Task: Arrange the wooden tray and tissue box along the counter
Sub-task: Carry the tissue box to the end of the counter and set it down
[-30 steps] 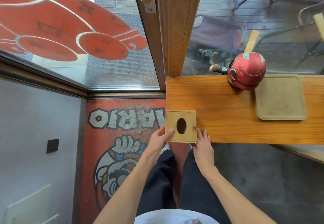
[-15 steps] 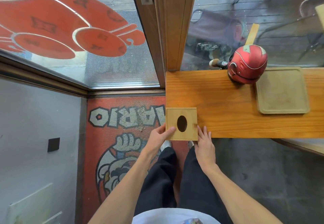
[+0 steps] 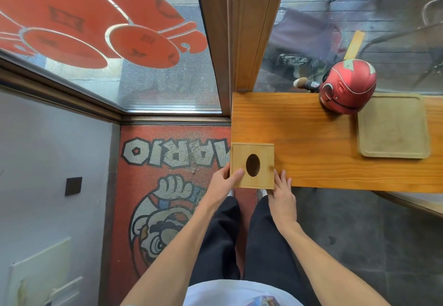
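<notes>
A square wooden tissue box (image 3: 262, 157) with an oval hole in its top sits at the near left corner of the orange wooden counter (image 3: 306, 138). My left hand (image 3: 221, 182) grips its left near corner, thumb on top. My right hand (image 3: 281, 192) presses flat against its right near side, fingers together. The pale wooden tray (image 3: 393, 126) lies flat at the counter's right, apart from both hands.
A red helmet figure (image 3: 347, 87) stands at the counter's back edge, touching the tray's left corner. A wooden door post (image 3: 251, 30) rises behind the counter's left end. Glass panes run along the back. A red doormat (image 3: 172, 186) covers the floor below.
The box and both hands keep nearly the same pose; the view has shifted slightly, so the counter sits a bit higher in the frame.
</notes>
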A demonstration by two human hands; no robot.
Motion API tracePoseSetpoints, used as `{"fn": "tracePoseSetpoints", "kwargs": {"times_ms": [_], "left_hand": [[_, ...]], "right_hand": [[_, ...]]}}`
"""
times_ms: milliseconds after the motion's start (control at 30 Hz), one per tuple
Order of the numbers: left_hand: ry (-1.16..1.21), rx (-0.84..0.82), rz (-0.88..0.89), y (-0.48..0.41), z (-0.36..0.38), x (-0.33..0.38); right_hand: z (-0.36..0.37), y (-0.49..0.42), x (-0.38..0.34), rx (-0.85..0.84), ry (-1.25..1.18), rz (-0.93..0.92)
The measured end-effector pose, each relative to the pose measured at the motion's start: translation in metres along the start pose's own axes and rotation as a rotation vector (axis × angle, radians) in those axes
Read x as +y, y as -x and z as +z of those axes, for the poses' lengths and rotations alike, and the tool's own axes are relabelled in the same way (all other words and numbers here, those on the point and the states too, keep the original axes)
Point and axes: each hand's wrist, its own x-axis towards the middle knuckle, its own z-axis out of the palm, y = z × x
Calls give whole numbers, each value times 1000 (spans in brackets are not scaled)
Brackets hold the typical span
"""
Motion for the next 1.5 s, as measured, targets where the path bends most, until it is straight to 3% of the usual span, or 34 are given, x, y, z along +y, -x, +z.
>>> {"fn": "tracePoseSetpoints", "kwargs": {"times_ms": [300,667,867,1033,1233,1400,1500], "left_hand": [[48,-59,-36,-3,-1,0],[-16,-66,-37,1,-3,1],[-271,-96,-10,-6,-9,11],[-595,4,194,-7,-5,21],[-764,74,171,-6,-7,19],[-677,54,258,6,-4,22],[-432,24,125,21,1,28]], "right_hand": [[-20,-8,-4,-220,21,59],[-25,-5,-9,-224,-38,87],[-44,-3,-21,-297,-227,186],[-51,4,-34,-234,-117,136],[-53,4,-35,-256,-108,141],[-58,1,-36,-308,-458,302],[-61,-2,-40,-260,-808,473]]}}
